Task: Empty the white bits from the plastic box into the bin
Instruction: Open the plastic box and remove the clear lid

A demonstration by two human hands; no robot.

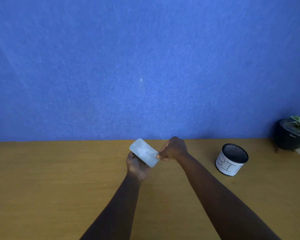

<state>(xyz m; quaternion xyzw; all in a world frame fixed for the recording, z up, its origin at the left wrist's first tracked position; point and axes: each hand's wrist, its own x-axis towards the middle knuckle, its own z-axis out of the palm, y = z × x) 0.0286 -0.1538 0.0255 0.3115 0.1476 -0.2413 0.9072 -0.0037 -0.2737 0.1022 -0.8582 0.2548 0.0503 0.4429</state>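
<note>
A pale translucent plastic box [143, 152] with its lid on is held above the wooden table, tilted, with white bits dimly visible inside. My left hand [136, 166] cups it from below. My right hand [173, 149] pinches the box's right edge between thumb and fingers. The bin [231, 159], a black mesh cup wrapped in white paper lettered "BIN", stands upright on the table to the right, well apart from both hands.
A dark pot with a green plant [292, 134] stands at the far right by the table's corner. A blue felt wall [145, 66] rises straight behind the wooden table [59, 179]. The table's right edge runs close past the bin.
</note>
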